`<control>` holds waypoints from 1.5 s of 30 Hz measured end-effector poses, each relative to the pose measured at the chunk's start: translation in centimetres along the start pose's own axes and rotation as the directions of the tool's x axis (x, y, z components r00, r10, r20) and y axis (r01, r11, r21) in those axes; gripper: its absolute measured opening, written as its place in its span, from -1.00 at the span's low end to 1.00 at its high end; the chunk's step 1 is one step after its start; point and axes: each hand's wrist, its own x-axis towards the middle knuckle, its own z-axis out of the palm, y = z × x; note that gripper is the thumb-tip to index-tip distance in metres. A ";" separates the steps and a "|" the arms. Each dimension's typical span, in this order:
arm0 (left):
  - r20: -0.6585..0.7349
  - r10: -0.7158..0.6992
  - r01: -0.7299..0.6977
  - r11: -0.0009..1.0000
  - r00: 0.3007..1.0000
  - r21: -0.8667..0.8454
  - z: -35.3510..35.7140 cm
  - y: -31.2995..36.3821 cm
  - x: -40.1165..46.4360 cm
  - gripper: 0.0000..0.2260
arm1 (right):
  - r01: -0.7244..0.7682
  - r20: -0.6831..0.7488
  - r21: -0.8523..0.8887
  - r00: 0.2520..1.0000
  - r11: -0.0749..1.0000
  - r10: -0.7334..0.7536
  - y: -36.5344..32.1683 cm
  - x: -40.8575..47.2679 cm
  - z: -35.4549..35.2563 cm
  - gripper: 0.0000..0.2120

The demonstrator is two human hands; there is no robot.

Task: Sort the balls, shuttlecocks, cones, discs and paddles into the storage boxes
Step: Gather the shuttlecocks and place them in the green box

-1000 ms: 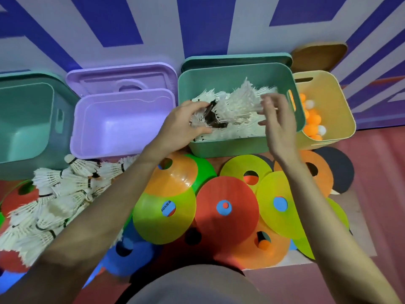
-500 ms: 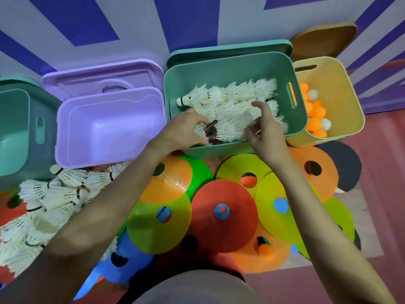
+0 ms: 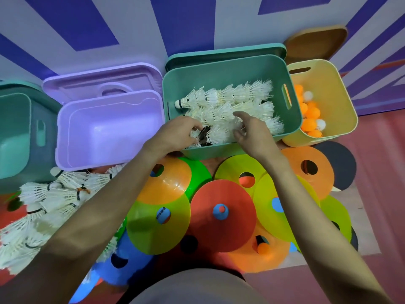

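Where the view begins, at the person's lap, the pink-red floor is strewn with overlapping discs in orange, red, yellow-green, green and blue, several showing an orange ball through the centre hole. To the left of them a loose heap of white shuttlecocks lies on the floor, reaching up to the front of the purple box, whose inside shows only bare plastic and whose lid leans behind it. Both forearms cross over the discs into the middle green box, which holds rows of nested shuttlecocks. The left hand curls its fingers round a dark-edged clump of shuttlecocks at the box's near wall; the right hand is beside it with fingers loosely bent over the feathers, and whether it pinches any I cannot tell. A dark paddle lies half under an orange disc at right. Just past it the yellow box holds orange and white balls, a tan lid standing behind. Another green box sits at far left. Behind the row rises a white wall painted with broad blue stripes.
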 end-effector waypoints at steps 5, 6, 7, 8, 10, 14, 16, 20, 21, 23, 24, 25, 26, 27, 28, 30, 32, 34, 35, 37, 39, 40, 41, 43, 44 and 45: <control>-0.190 0.075 -0.087 0.995 0.979 -0.056 -0.4 -0.6 -2.4 -0.72 | 0.012 -0.057 -0.062 0.998 0.998 -0.016 -0.8 -1.3 -0.2 -0.43; -0.236 0.079 -0.104 0.990 0.968 -0.091 -0.4 -0.8 -3.1 -0.73 | 0.021 -0.086 -0.073 0.996 0.997 -0.028 -1.1 -1.8 -0.2 -0.44; -0.288 0.085 -0.126 0.984 0.954 -0.127 -0.4 -0.9 -3.9 -0.74 | 0.043 -0.127 -0.081 0.991 0.996 -0.053 -1.6 -2.5 -0.1 -0.47; -0.344 0.089 -0.152 0.975 0.935 -0.162 -0.4 -1.2 -4.8 -0.75 | 0.077 -0.169 -0.082 0.981 0.994 -0.090 -2.2 -3.3 0.1 -0.50; -0.442 0.084 -0.197 0.957 0.893 -0.215 -0.3 -1.8 -7.0 -0.77 | 0.163 -0.218 -0.055 0.961 0.985 -0.171 -3.8 -5.1 0.8 -0.58; -0.464 0.038 -0.184 0.944 0.885 -0.273 0.7 -4.6 -11.9 -0.77 | 0.311 -0.089 -0.015 0.946 0.950 -0.311 -7.1 -8.5 3.7 -0.64; -0.442 -0.007 -0.145 0.940 0.897 -0.310 1.4 -6.3 -14.4 -0.75 | 0.350 -0.004 -0.022 0.937 0.937 -0.350 -8.3 -9.6 5.4 -0.63; -0.423 -0.128 -0.032 0.936 0.897 -0.351 2.9 -10.1 -19.4 -0.81 | 0.379 0.079 -0.050 0.924 0.924 -0.375 -10.9 -10.9 8.5 -0.63; -0.420 -0.164 0.003 0.934 0.892 -0.358 3.4 -11.1 -20.6 -0.81 | 0.384 0.098 -0.057 0.921 0.922 -0.378 -11.6 -11.2 9.3 -0.63; -0.429 -0.216 0.047 0.927 0.877 -0.371 4.6 -13.1 -22.9 -0.81 | 0.397 0.145 -0.072 0.912 0.915 -0.384 -12.9 -11.5 10.8 -0.64; -0.438 -0.223 0.056 0.930 0.871 -0.362 5.2 -14.0 -23.9 -0.80 | 0.402 0.174 -0.079 0.907 0.912 -0.384 -13.5 -11.7 11.5 -0.65; -0.442 -0.222 0.065 0.937 0.869 -0.343 5.7 -14.8 -24.8 -0.78 | 0.406 0.203 -0.084 0.901 0.910 -0.384 -14.0 -11.8 12.3 -0.66; -0.443 -0.223 0.080 0.944 0.869 -0.319 6.0 -15.6 -25.7 -0.76 | 0.412 0.229 -0.089 0.894 0.907 -0.384 -14.6 -11.9 13.1 -0.66; -0.444 -0.231 0.102 0.950 0.866 -0.296 6.2 -16.2 -26.4 -0.75 | 0.417 0.252 -0.094 0.889 0.904 -0.383 -15.1 -12.1 13.8 -0.66; -0.450 -0.242 0.122 0.953 0.859 -0.279 6.2 -16.7 -26.9 -0.73 | 0.417 0.272 -0.098 0.885 0.904 -0.379 -15.6 -12.1 14.5 -0.65; -0.475 -0.248 0.132 0.955 0.844 -0.264 6.3 -17.5 -27.6 -0.71 | 0.412 0.299 -0.102 0.881 0.905 -0.368 -16.7 -12.3 15.8 -0.62; -0.493 -0.226 0.111 0.961 0.840 -0.253 6.4 -18.3 -27.9 -0.68 | 0.410 0.320 -0.107 0.877 0.906 -0.359 -18.0 -12.2 17.1 -0.58; -0.490 -0.202 0.096 0.968 0.848 -0.232 6.5 -19.0 -28.0 -0.65 | 0.418 0.323 -0.108 0.873 0.902 -0.366 -19.3 -11.9 18.3 -0.55; -0.484 -0.200 0.103 0.970 0.852 -0.218 6.5 -19.2 -27.9 -0.64 | 0.423 0.317 -0.110 0.873 0.900 -0.371 -19.9 -11.6 18.8 -0.52; -0.466 -0.207 0.139 0.974 0.860 -0.176 6.4 -19.4 -27.8 -0.60 | 0.436 0.304 -0.123 0.872 0.892 -0.384 -21.1 -10.9 19.5 -0.44; -0.469 -0.209 0.169 0.978 0.858 -0.126 6.5 -19.7 -27.7 -0.52 | 0.453 0.295 -0.142 0.868 0.880 -0.399 -22.1 -10.2 20.2 -0.36; -0.477 -0.214 0.181 0.977 0.852 -0.115 6.5 -19.8 -27.7 -0.48 | 0.463 0.300 -0.157 0.864 0.872 -0.405 -22.5 -9.8 20.5 -0.33; -0.484 -0.217 0.187 0.976 0.848 -0.110 6.5 -19.9 -27.8 -0.45 | 0.476 0.312 -0.178 0.857 0.861 -0.410 -22.8 -9.4 21.0 -0.30; -0.475 -0.219 0.186 0.976 0.852 -0.116 6.5 -20.1 -27.8 -0.42 | 0.501 0.368 -0.213 0.837 0.839 -0.406 -23.2 -8.7 21.9 -0.29; -0.459 -0.227 0.191 0.974 0.859 -0.125 6.6 -20.1 -27.9 -0.40 | 0.514 0.403 -0.235 0.824 0.825 -0.399 -23.3 -8.4 22.4 -0.31; -0.439 -0.242 0.204 0.970 0.865 -0.132 6.7 -20.1 -27.9 -0.39 | 0.532 0.433 -0.272 0.812 0.802 -0.392 -23.4 -8.1 22.9 -0.32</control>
